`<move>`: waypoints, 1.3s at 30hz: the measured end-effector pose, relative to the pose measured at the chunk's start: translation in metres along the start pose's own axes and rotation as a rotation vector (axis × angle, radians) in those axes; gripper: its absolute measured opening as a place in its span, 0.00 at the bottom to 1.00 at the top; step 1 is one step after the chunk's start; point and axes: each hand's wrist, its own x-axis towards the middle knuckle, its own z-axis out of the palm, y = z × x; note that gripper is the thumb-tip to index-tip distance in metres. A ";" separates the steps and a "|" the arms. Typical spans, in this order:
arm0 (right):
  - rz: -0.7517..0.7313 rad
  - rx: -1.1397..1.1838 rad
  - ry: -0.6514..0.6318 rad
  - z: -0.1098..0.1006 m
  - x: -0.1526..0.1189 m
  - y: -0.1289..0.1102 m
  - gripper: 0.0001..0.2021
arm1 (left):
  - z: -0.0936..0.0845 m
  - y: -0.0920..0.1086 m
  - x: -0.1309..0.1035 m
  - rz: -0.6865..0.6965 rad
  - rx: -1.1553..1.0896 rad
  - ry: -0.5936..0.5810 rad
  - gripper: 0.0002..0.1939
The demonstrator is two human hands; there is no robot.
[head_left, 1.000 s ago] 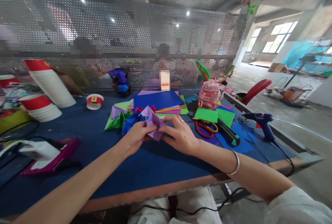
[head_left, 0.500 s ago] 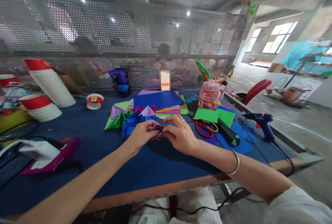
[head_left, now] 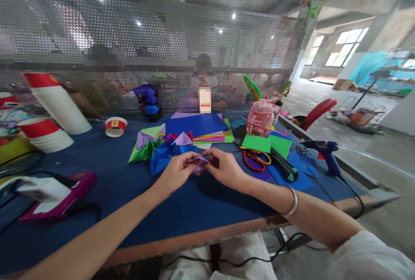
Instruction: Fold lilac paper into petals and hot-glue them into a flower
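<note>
Between my hands is a small folded piece of purple paper, held above the blue tabletop. My left hand pinches its left side between thumb and fingers. On the other side my right hand grips it, fingertips curled over the paper's edge. Parts of the paper are hidden behind the fingers. Just beyond my left hand lie folded paper pieces in blue, green and light purple. Behind them is a stack of coloured paper with a dark blue sheet on top.
To the right are red-and-yellow-handled scissors, a utility knife, a pink bottle and a blue glue gun. On the left stand stacked paper cups, a single cup and a magenta power strip. A perforated metal screen rises behind.
My right hand's fingers have closed in on the purple paper, which now shows a flatter, lighter face. The whole view has shifted slightly.
</note>
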 end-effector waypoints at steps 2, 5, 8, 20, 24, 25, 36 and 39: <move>0.028 0.002 0.007 -0.001 0.001 0.000 0.12 | 0.002 0.000 -0.001 0.031 0.031 -0.008 0.12; 0.026 0.011 0.003 -0.001 0.001 -0.001 0.13 | 0.002 -0.003 -0.001 0.081 0.119 -0.018 0.11; -0.005 0.028 0.003 0.002 -0.001 0.000 0.15 | 0.001 -0.006 -0.001 0.089 0.207 -0.027 0.11; -0.204 0.040 0.025 0.002 -0.005 -0.005 0.11 | 0.004 -0.003 -0.008 0.123 0.355 -0.041 0.17; -0.127 0.049 0.013 0.003 -0.008 -0.007 0.10 | 0.005 -0.003 -0.010 0.234 0.520 -0.001 0.16; -0.108 0.038 0.010 0.004 -0.008 -0.007 0.09 | 0.005 -0.003 -0.011 0.243 0.569 0.002 0.15; -0.217 -0.096 0.045 0.003 -0.007 -0.002 0.08 | 0.005 -0.004 -0.013 0.157 0.981 -0.064 0.17; -0.223 -0.091 0.038 0.003 -0.006 0.001 0.10 | 0.005 -0.004 -0.013 0.156 1.056 -0.049 0.16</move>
